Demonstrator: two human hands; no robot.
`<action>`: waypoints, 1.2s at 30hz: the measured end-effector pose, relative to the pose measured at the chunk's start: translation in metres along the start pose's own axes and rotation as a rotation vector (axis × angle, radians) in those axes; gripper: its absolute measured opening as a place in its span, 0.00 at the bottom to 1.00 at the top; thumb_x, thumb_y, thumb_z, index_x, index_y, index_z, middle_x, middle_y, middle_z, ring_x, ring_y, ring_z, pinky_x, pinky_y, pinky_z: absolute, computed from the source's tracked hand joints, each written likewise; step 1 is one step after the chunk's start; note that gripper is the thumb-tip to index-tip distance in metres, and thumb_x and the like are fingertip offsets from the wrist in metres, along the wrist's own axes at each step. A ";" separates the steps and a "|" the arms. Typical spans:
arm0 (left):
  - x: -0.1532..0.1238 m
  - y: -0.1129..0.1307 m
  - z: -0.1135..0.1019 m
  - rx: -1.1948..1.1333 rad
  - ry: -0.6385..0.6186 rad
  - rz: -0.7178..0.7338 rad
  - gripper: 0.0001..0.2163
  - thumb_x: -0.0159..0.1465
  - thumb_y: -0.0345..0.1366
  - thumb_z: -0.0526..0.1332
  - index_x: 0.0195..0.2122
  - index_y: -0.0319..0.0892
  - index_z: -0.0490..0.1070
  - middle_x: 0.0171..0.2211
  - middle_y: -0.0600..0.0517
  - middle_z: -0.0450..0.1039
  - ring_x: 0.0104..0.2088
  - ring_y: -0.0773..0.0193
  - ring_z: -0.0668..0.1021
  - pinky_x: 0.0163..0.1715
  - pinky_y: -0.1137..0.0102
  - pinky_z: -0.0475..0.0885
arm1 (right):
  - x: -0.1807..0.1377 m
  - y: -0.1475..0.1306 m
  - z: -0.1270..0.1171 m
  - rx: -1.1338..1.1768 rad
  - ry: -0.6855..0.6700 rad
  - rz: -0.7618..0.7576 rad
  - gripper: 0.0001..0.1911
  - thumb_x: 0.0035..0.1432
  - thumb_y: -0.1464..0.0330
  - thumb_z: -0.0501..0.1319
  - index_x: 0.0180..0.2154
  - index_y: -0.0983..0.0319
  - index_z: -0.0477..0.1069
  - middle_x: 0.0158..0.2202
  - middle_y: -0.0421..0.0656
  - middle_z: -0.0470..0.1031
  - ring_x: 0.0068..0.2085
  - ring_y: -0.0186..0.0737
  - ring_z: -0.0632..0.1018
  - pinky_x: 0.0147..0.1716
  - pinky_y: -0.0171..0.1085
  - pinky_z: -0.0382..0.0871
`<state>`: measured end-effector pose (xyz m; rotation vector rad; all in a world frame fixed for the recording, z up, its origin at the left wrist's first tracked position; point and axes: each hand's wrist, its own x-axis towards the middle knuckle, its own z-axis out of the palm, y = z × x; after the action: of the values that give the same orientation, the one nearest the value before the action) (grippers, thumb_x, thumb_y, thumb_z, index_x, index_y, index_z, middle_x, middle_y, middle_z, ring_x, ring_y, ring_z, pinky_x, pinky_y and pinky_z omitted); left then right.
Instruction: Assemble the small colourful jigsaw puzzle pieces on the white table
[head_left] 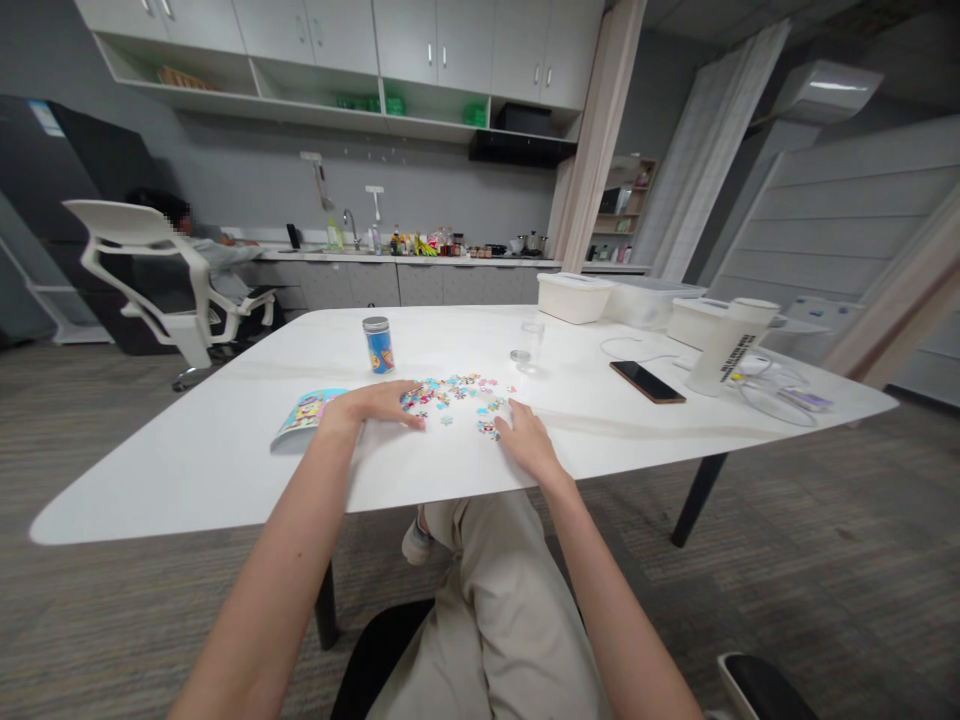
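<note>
Many small colourful jigsaw puzzle pieces [457, 388] lie loosely spread on the white table [202, 480] between my two hands. My left hand [381, 402] rests at the left side of the pieces, fingers apart, with nothing seen in its grasp. At the right edge of the spread is my right hand [523, 436], its fingers parted and touching or beside a few pieces. A curled picture sheet [304, 418] with cartoon figures lies left of my left hand, partly hidden by it. Beyond stands a blue printed canister [378, 346] with a grey lid.
Behind the pieces stands a clear jar [531, 340] with a round lid [520, 356] by it. To the right are a phone [646, 381], a white tumbler [729, 347], cables and white storage boxes [574, 299]. A person sits in a white chair [142, 222] at the far left.
</note>
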<state>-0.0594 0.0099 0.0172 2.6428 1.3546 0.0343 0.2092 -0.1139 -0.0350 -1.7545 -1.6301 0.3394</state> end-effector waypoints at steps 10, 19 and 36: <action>0.008 0.013 0.007 -0.016 -0.072 0.029 0.44 0.55 0.64 0.56 0.65 0.40 0.57 0.67 0.42 0.53 0.66 0.52 0.61 0.63 0.66 0.54 | -0.005 -0.011 -0.011 -0.065 -0.079 0.009 0.25 0.67 0.62 0.47 0.60 0.66 0.63 0.64 0.55 0.62 0.64 0.49 0.63 0.64 0.50 0.49; 0.016 0.033 0.012 -0.015 0.023 0.161 0.31 0.62 0.56 0.52 0.58 0.38 0.65 0.59 0.41 0.67 0.58 0.52 0.70 0.57 0.65 0.61 | -0.007 -0.014 -0.015 -0.096 -0.119 -0.006 0.24 0.66 0.63 0.48 0.59 0.63 0.66 0.63 0.51 0.64 0.65 0.46 0.62 0.65 0.49 0.47; 0.014 0.026 0.006 -0.041 0.141 0.153 0.25 0.60 0.48 0.56 0.54 0.37 0.70 0.54 0.42 0.73 0.54 0.53 0.74 0.54 0.66 0.65 | -0.008 -0.010 -0.013 -0.067 -0.138 -0.030 0.20 0.66 0.63 0.50 0.55 0.60 0.68 0.62 0.48 0.66 0.64 0.46 0.63 0.65 0.53 0.45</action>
<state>-0.0299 0.0056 0.0150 2.7485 1.1735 0.2695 0.2088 -0.1255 -0.0215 -1.7878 -1.7823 0.4039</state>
